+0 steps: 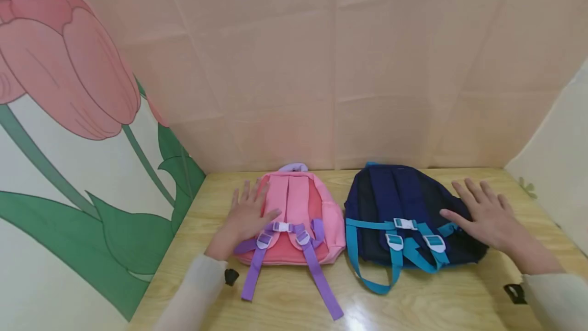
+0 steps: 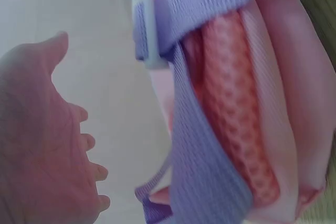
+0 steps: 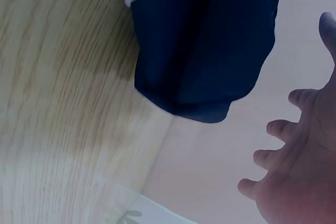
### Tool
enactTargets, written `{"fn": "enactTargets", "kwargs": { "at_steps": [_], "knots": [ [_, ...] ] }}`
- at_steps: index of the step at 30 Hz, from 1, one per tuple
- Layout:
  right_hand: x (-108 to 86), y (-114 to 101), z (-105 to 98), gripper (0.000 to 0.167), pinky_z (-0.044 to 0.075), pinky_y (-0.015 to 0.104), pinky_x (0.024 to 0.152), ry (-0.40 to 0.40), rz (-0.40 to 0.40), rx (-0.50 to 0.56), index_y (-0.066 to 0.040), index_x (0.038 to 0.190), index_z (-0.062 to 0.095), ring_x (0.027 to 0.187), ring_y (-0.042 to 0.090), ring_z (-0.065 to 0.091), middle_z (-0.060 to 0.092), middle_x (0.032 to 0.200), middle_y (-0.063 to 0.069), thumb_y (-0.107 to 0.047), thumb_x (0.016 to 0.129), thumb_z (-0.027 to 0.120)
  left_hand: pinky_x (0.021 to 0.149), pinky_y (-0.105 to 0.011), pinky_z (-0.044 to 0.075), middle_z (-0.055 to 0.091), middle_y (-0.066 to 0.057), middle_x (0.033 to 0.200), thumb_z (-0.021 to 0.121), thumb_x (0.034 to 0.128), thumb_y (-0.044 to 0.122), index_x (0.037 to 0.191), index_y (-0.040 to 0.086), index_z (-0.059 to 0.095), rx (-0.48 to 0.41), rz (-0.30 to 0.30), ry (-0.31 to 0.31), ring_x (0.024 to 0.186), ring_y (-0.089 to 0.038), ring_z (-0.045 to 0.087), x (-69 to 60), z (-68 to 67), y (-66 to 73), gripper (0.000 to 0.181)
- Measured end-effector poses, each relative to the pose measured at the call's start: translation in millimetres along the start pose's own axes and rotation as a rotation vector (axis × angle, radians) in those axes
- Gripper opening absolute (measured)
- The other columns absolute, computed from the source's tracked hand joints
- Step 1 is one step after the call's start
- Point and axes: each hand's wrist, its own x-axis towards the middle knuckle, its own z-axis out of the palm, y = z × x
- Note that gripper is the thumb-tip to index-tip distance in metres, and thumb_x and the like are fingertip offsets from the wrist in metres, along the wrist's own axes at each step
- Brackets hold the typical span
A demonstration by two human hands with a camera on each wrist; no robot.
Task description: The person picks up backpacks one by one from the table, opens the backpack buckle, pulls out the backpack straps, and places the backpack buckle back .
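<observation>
A pink backpack [image 1: 328, 213] with purple straps lies on the table, its shoulder straps and white buckles facing up. Beside it on the right lies a navy backpack [image 1: 386, 188] with blue straps and white buckles. My left hand [image 1: 248, 214] is spread over the left side of the pink one, holding nothing. In the left wrist view, a gap shows between that palm and the purple strap [image 2: 202, 145]. Fingers apart, my right hand [image 1: 493, 218] hovers by the navy backpack's right side. The right wrist view shows it apart from the dark fabric [image 3: 205, 45].
Both bags rest on a wood-grain table [image 1: 413, 300]. A beige cloth [image 1: 335, 65] hangs behind its far edge. On the left stands a wall with a painted tulip [image 1: 69, 60]; a pale wall [image 1: 565, 157] borders the right side.
</observation>
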Motion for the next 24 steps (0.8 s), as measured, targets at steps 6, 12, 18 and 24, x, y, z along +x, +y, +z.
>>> {"fn": "enactTargets", "kwargs": {
  "at_steps": [6, 12, 18, 24],
  "knots": [
    [-0.4, -11, 2, 0.091, -0.016, 0.070, 0.112, 0.015, -0.012, 0.026, -0.014, 0.164, 0.008, 0.149, 0.052, -0.011, 0.008, 0.163, 0.032, -0.053, 0.098, 0.058, 0.120, -0.063, 0.000, 0.003, -0.009, 0.170, 0.033, 0.0988, 0.072, 0.164, 0.018, 0.011, 0.019, 0.027, 0.011, 0.154, -0.038, -0.008, 0.0, -0.7, 14.2, 0.087],
    [-2.0, -22, 4, 0.091, -0.007, 0.074, 0.113, 0.041, -0.041, 0.032, -0.014, 0.163, 0.013, 0.149, 0.056, 0.000, 0.017, 0.160, 0.035, -0.052, 0.097, 0.061, 0.121, -0.060, -0.003, 0.001, -0.008, 0.170, 0.038, 0.1001, 0.067, 0.164, 0.018, 0.013, -0.004, 0.066, 0.023, 0.155, -0.033, -0.010, 0.7, 3.8, 30.3, 0.084],
    [-1.4, -32, 3, 0.090, 0.005, 0.077, 0.111, 0.055, -0.072, 0.056, -0.011, 0.162, 0.018, 0.147, 0.058, 0.008, 0.021, 0.158, 0.036, -0.050, 0.095, 0.064, 0.122, -0.059, -0.001, 0.007, -0.008, 0.170, 0.035, 0.1000, 0.069, 0.164, 0.018, 0.013, 0.006, 0.110, 0.023, 0.155, -0.033, -0.008, 3.5, 9.5, 47.3, 0.084],
    [-1.4, -37, 4, 0.091, 0.020, 0.080, 0.103, 0.031, -0.065, 0.078, -0.009, 0.161, 0.022, 0.143, 0.060, 0.017, 0.022, 0.156, 0.038, -0.051, 0.093, 0.067, 0.123, -0.057, 0.001, 0.009, -0.007, 0.170, 0.033, 0.0994, 0.071, 0.163, 0.019, 0.017, -0.017, 0.154, 0.015, 0.156, -0.033, 0.001, 10.5, 18.7, 67.4, 0.084]
  ]
}}
